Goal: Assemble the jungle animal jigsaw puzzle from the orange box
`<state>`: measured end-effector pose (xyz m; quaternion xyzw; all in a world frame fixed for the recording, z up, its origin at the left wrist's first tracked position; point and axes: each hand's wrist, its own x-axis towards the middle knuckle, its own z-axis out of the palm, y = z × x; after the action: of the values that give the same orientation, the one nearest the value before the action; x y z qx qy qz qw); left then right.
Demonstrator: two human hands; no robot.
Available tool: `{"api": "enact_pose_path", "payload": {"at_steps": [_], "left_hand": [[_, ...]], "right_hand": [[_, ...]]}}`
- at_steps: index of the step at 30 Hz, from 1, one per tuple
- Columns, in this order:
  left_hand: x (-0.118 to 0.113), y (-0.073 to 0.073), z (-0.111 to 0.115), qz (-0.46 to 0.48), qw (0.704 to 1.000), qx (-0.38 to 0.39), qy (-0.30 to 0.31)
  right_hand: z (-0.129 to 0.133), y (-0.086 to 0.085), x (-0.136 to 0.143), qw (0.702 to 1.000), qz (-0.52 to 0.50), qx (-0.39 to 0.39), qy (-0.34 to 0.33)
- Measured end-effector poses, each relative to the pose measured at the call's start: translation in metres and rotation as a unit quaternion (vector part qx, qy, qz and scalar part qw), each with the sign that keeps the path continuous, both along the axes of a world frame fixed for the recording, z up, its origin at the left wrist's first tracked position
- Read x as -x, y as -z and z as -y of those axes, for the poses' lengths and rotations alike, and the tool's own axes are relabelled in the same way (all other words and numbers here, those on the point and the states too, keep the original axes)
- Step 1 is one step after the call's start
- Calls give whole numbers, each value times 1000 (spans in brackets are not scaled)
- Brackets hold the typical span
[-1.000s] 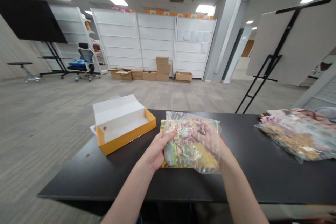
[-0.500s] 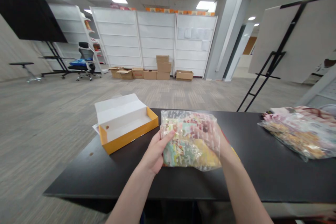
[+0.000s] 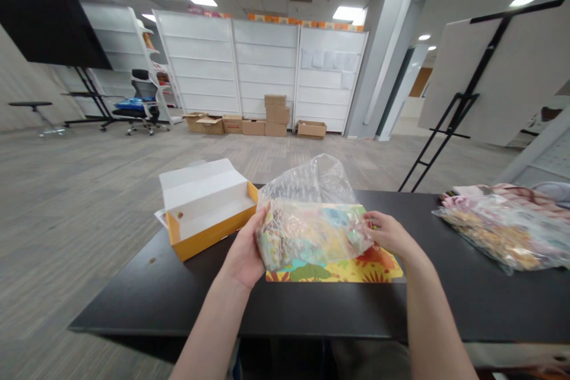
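A clear plastic bag (image 3: 307, 228) of colourful printed pieces is held above the table between my two hands. My left hand (image 3: 247, 252) is closed around its left end, with the thumb on the near side. At the bag's right end, my right hand (image 3: 389, 234) has its fingers curled against the plastic. The loose, transparent top of the bag stands up toward the back, while the pieces lie bunched in the lower part. Beneath it lies a bright printed board (image 3: 338, 272) with a yellow and green picture, partly covered by the bag.
To the left, an open yellow box (image 3: 214, 231) with a white inside and raised lid sits on the black table (image 3: 200, 303). On the right lie more filled plastic bags (image 3: 507, 228). Beyond the table are cardboard boxes (image 3: 253, 126) and a whiteboard stand (image 3: 439, 142).
The bag has been turned and its clear top now rises at the back. My right hand has shifted to the bag's right edge, and more of the printed board shows.
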<state>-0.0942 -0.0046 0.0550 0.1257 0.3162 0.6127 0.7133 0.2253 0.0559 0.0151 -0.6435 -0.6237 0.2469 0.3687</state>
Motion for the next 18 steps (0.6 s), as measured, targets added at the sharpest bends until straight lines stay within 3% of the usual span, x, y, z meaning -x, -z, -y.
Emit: {"api": "enact_pose_path", "payload": {"at_steps": [5, 9, 11, 14, 16, 18], "left_hand": [[-9, 0, -1, -1, 999, 3, 36], [-12, 4, -2, -6, 999, 10, 42], [-12, 6, -1, -12, 999, 16, 38], [-13, 9, 2, -41, 999, 2, 17], [-14, 10, 4, -71, 997, -22, 5], [-16, 10, 6, -99, 994, -45, -1]], "right_hand": [[0, 2, 1, 996, 87, 21, -18], [-1, -1, -3, 986, 159, 45, 17], [0, -8, -5, 984, 171, 17, 54], [12, -30, 1, 989, 98, -75, 84], [25, -48, 13, 993, -14, -115, 30], [37, -62, 28, 989, -92, -102, -49]]}}
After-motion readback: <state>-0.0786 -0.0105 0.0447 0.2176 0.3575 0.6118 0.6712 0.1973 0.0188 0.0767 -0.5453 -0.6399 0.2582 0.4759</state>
